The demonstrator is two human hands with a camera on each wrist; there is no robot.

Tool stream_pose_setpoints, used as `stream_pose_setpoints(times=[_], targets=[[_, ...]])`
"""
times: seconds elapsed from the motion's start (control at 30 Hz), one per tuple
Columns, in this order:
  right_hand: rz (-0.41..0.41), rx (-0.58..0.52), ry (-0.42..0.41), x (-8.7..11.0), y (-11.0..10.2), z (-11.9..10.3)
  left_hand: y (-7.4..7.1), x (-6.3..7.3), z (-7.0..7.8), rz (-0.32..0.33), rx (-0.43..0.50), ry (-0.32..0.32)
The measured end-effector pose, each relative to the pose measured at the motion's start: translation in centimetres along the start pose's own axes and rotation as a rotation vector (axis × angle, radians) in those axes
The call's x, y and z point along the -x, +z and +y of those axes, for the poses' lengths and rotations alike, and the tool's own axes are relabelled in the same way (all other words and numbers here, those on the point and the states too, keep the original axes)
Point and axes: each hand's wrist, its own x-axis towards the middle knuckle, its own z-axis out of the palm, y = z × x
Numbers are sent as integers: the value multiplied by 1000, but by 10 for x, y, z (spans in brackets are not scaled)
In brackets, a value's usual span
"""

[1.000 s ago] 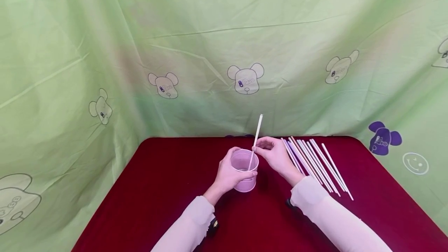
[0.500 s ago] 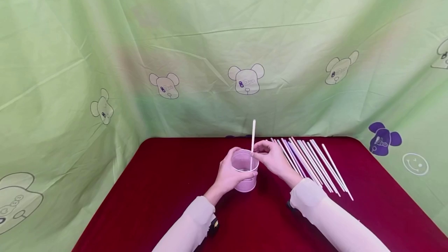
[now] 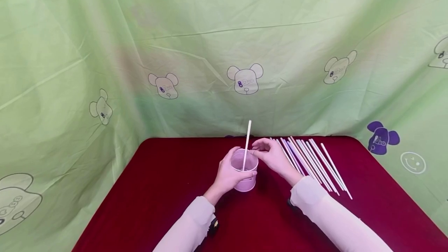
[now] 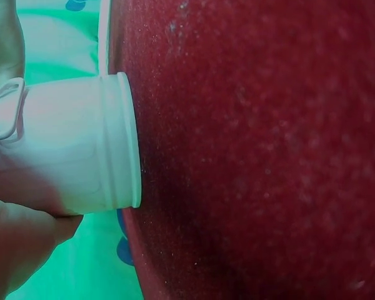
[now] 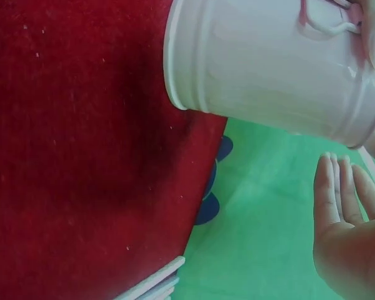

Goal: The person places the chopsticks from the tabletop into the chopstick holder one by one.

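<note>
My left hand (image 3: 229, 172) grips a small pale pink metal bucket (image 3: 246, 185), thumb across its near side and fingers at the far rim. In the left wrist view the bucket (image 4: 69, 150) shows a wire handle loop, its base right at the red cloth. One thin white stick (image 3: 247, 137), much like a paper straw, stands inside the bucket and leans slightly left, its top well above the rim. My right hand (image 3: 274, 158) is at the bucket's right rim, fingertips a little apart from the stick. In the right wrist view this hand's fingers (image 5: 327, 187) extend straight beside the bucket.
Several thin white, purple and pinkish sticks (image 3: 313, 162) lie fanned out on the red cloth-covered table (image 3: 157, 193) to the right, partly behind the right hand. A green curtain (image 3: 196, 42) with bear-head prints hangs behind and around the table.
The stick has moved left and tipped from leaning right to leaning slightly left in the bucket. My right fingers have let go of it. The left hand and bucket have stayed put.
</note>
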Motion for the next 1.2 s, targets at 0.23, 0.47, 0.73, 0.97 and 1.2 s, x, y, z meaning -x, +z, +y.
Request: stream_pose_setpoints(times=[0.23,0.47,0.73,0.97,1.2], targets=[[14,112,-16,-5,-19,-9,0,-1,1,1,-4,-17],[30,299,-29,-8,-48,-7,2,0,-1,3,5,-22],[66,485,-2,-7,-94,13,1,0,1,3,14,11],[77,543,49,1,-125,42,-4,3,0,12,1,-9],[99,609,103,9,-161,68,-2,2,1,3,47,7]])
